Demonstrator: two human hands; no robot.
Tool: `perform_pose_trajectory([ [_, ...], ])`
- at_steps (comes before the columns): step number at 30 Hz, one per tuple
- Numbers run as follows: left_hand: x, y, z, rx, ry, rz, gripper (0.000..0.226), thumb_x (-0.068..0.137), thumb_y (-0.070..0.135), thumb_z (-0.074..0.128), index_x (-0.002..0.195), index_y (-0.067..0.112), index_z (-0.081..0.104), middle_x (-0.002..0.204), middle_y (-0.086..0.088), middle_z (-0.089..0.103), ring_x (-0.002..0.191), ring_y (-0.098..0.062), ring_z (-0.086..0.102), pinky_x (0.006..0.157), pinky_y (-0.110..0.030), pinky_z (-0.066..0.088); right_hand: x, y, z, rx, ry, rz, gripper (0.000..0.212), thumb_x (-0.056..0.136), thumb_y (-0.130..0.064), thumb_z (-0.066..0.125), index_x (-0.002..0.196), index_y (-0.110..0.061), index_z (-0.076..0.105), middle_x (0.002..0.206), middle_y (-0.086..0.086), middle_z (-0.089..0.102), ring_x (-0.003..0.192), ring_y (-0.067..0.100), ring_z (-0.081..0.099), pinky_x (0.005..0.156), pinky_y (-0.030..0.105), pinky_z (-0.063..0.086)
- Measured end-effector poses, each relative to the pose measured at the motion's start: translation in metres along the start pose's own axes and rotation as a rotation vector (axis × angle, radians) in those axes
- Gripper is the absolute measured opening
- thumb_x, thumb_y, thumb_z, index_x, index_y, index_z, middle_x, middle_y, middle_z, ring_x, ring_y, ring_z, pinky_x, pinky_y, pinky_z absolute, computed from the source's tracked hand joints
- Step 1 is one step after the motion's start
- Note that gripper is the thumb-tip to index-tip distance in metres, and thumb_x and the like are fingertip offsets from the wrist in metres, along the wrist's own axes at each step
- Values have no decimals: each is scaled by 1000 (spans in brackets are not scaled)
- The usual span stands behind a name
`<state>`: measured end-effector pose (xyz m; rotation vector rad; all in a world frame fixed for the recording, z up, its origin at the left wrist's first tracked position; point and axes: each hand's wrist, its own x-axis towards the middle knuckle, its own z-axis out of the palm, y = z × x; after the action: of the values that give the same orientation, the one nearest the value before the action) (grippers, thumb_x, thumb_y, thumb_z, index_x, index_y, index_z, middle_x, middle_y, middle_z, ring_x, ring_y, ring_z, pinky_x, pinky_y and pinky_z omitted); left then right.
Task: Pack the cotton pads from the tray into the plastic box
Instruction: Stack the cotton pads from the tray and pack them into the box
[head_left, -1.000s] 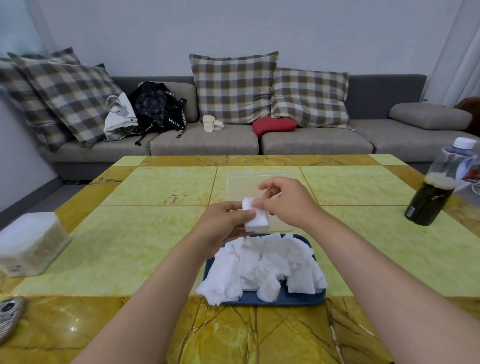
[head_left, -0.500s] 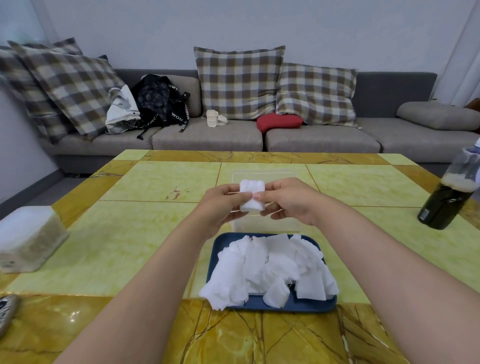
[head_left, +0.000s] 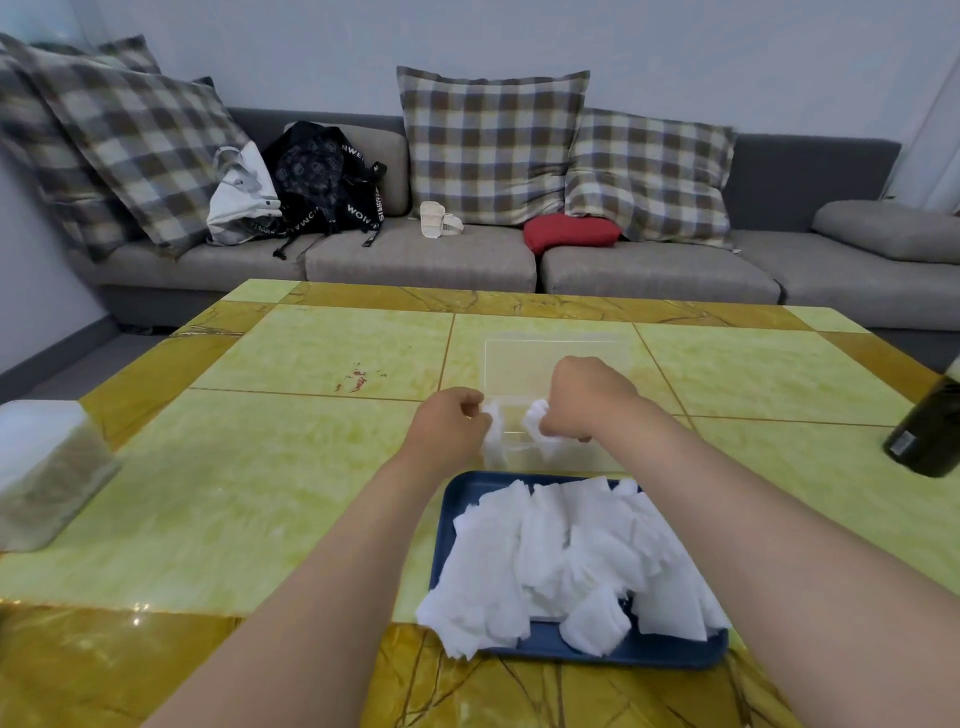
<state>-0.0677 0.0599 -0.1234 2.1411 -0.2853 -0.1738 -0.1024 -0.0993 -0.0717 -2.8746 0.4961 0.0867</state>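
Observation:
A blue tray (head_left: 670, 652) near the table's front edge holds a loose heap of white cotton pads (head_left: 566, 556). Just beyond it stands a clear plastic box (head_left: 524, 364), hard to make out against the table. My left hand (head_left: 447, 428) and my right hand (head_left: 587, 397) hover over the box's near part, a short gap between them. Each hand pinches a white cotton pad: the left pad (head_left: 493, 434) hangs down, the right pad (head_left: 535, 421) is bunched under the fingers.
The table (head_left: 260, 493) is yellow-green with amber borders. A white tissue box (head_left: 47, 467) sits at its left edge and a dark bottle (head_left: 930, 431) at its right edge. A grey sofa (head_left: 421, 260) with plaid cushions and bags stands behind.
The hands held one small stack of pads together above the tray. Now they have moved forward over the box and drawn apart, each with a pad.

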Motion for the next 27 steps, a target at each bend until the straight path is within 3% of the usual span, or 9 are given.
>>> perform_pose_trajectory([
  [3,-1,-3,-1,-2,-12,16,36,96,15,58,131,8,61,116,-6,67,106,-30,67,99,-41,52,0,-12,10,41,7,62,22,75,-26,72,70,-15,55,66,-1,61,57,19,57,49,21,38],
  [5,-1,-4,0,28,-3,59,16,95,13,57,108,18,66,100,-5,63,90,-30,65,95,-47,54,2,-18,15,190,-37,79,27,76,-34,76,69,-14,59,62,-2,63,55,18,59,50,23,41],
  [7,1,-7,0,49,4,86,19,94,12,57,83,27,54,92,-4,55,80,-25,58,92,-50,55,3,-19,16,373,-106,92,27,83,-34,73,71,-11,65,64,-2,69,55,18,64,50,23,41],
  [9,-1,-6,1,60,1,100,12,97,14,55,95,23,63,101,-3,60,91,-29,64,93,-40,54,1,-16,12,465,-165,116,22,89,-30,67,79,-10,69,75,0,75,58,19,66,50,23,39],
  [12,-1,-5,1,162,68,165,35,103,17,49,136,12,58,135,-2,57,120,-22,58,98,-26,42,-1,-10,9,506,-229,184,20,92,-23,56,92,-10,71,88,2,78,64,23,68,64,27,44],
  [17,-7,3,2,292,118,457,27,100,18,56,125,15,68,125,1,59,119,-15,51,93,-18,37,-2,-15,15,534,-270,192,24,91,-13,49,101,-8,71,98,6,79,81,24,77,71,32,47],
  [22,-9,-1,7,446,-25,454,30,101,15,48,121,17,71,124,-2,59,119,-18,46,87,-17,32,-1,-15,19,510,-269,140,17,91,-15,52,82,-14,67,89,0,78,75,19,77,72,33,46],
  [25,-10,3,3,457,-21,439,33,102,16,47,130,15,65,132,-2,57,127,-17,44,95,-19,32,-4,-7,13,518,-232,106,17,95,-12,57,98,-8,73,91,-1,77,76,22,72,71,35,54],
  [27,-13,5,1,432,-8,432,33,102,18,49,131,16,63,134,0,56,129,-16,43,99,-23,35,-7,-1,7,450,-131,16,23,95,-3,54,102,-7,75,97,1,75,87,21,68,85,38,57],
])
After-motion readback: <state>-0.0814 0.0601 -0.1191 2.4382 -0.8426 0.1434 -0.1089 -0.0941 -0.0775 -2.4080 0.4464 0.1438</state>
